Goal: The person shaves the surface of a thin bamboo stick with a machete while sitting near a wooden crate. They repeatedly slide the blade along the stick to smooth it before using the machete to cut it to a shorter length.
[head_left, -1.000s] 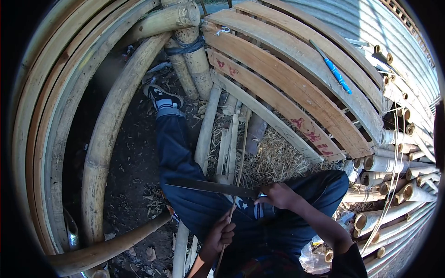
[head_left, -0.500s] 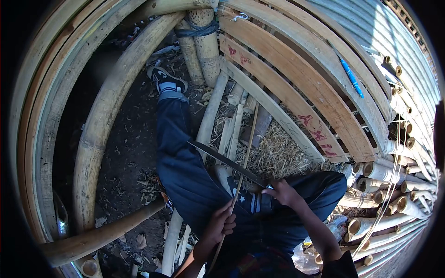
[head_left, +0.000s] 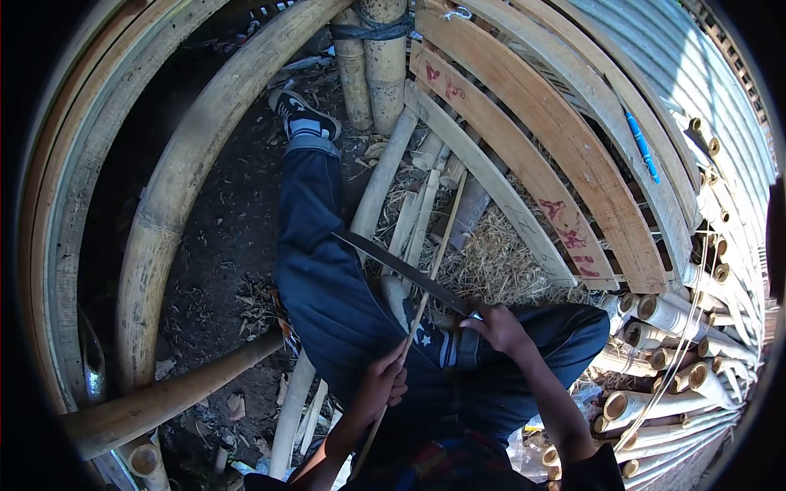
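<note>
Thin strip (head_left: 444, 233) in play, and we see it rising at a slant from between the person's legs, its upper end over the scraps and straw (head_left: 499, 266). Across it goes the long knife (head_left: 385, 263), and there's the change: a second ago we had that blade nearly level, now it slopes, tip up to the left, handle end lower on the right. We can't tell whether edge and strip touch. The strip leans more to the right too, and our whole view has swung, so the wooden slats (head_left: 565, 123) sit further right.

Down to the hands! Left hand (head_left: 385, 378), fingers curled closed round the strip, below the crossing. Right hand (head_left: 498, 327), closed on the knife's handle end, just above the bent knee; we can't make out the handle inside that grip.

Further out, we have dark trousers (head_left: 315, 270), one leg stretched forward, a blue-handled tool (head_left: 643, 147) lying on the slats, and bamboo poles (head_left: 647, 405) stacked at right.
</note>
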A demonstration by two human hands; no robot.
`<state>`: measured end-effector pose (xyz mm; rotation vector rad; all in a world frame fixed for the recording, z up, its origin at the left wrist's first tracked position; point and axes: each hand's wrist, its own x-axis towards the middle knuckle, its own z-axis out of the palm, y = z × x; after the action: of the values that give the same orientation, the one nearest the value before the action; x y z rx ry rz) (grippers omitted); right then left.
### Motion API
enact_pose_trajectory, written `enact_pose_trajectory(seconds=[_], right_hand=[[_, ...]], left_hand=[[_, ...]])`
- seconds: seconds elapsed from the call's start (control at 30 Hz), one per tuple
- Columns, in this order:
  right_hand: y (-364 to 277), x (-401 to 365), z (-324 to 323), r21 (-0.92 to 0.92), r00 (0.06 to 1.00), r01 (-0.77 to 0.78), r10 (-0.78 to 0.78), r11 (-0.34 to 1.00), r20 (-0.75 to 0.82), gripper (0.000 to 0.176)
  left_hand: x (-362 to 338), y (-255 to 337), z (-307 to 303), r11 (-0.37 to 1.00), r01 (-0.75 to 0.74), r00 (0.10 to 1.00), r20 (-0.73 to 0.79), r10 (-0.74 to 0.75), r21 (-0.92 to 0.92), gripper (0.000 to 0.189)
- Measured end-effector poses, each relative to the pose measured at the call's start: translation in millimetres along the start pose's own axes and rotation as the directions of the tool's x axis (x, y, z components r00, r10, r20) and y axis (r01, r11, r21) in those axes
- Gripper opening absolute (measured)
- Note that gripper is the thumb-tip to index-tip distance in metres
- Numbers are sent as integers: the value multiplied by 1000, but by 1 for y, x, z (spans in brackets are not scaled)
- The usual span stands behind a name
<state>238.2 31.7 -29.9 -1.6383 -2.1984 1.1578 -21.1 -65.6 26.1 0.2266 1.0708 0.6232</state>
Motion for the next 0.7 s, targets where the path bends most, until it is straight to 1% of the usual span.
enact_pose_trajectory(seconds=[0.03, 0.07, 0.1, 0.13, 0.17, 0.2, 0.23, 0.27, 0.33, 0.37, 0.43, 0.47, 0.5, 0.53, 0.57, 0.6, 0.63, 0.67, 0.7], right_hand=[[2, 2, -5, -1, 1000, -4, 4, 1000, 5, 45], [5, 7, -14, 173, 973, -227, 216, 958, 81, 45], [4, 11, -20, 325, 899, -437, 398, 839, 184, 46], [6, 7, -14, 324, 898, -439, 400, 838, 182, 46], [9, 5, -5, 178, 977, -207, 213, 962, -16, 46], [6, 5, 0, -12, 984, 19, -21, 1000, -176, 46], [1, 6, 0, 116, 986, -158, 164, 981, -40, 45], [1, 2, 5, 118, 985, -161, 167, 980, -42, 45], [1, -3, 12, 92, 981, 89, -71, 992, -181, 45], [3, -5, 11, 93, 982, 90, -73, 992, -174, 45], [5, -5, -1, -98, 987, 115, -125, 989, -102, 48], [12, -1, -2, -93, 988, 107, -117, 990, -105, 48], [23, 8, -4, 65, 989, -30, 39, 997, -140, 48], [27, 16, -10, 224, 969, -155, 192, 962, -156, 48], [29, 18, -19, 225, 967, -156, 194, 962, -162, 48], [24, 20, -30, 355, 924, -292, 358, 888, -136, 47], [20, 21, -35, 476, 858, -414, 508, 776, -82, 46], [20, 20, -31, 477, 860, -412, 504, 777, -79, 46], [19, 14, -23, 448, 910, -351, 412, 822, -42, 46]], left_hand=[[-2, -2, 0, 997, 33, 999, 45, -30, -63, 46], [-7, -2, 0, 997, 37, 998, 49, -34, -64, 46], [-13, -1, 0, 994, 41, 997, 70, -34, -101, 45], [-17, 0, -1, 989, 46, 996, 88, -33, -142, 45], [-16, 1, -2, 989, 38, 996, 89, -25, -146, 45], [-16, 4, -6, 986, 45, 996, 79, -33, -158, 45], [-18, 5, -9, 983, 64, 996, 67, -53, -171, 45], [-16, 6, -12, 984, 66, 996, 67, -56, -168, 45], [-7, 10, -17, 947, 133, 979, 186, -81, -291, 47], [-6, 10, -15, 945, 133, 980, 181, -81, -298, 47], [-2, 12, -10, 942, 163, 971, 219, -100, -293, 48], [-7, 10, -9, 942, 171, 970, 219, -109, -288, 48], [-16, 6, -5, 926, 194, 964, 239, -118, -325, 48], [-23, 4, -2, 909, 212, 958, 261, -121, -359, 47], [-32, 3, -1, 891, 232, 953, 276, -127, -391, 49], [-35, 0, -2, 893, 230, 953, 277, -125, -386, 49], [-38, -3, -3, 891, 241, 949, 287, -133, -385, 49], [-40, -4, -4, 886, 252, 945, 295, -140, -388, 50], [-36, -5, -5, 884, 252, 947, 288, -141, -394, 50]])
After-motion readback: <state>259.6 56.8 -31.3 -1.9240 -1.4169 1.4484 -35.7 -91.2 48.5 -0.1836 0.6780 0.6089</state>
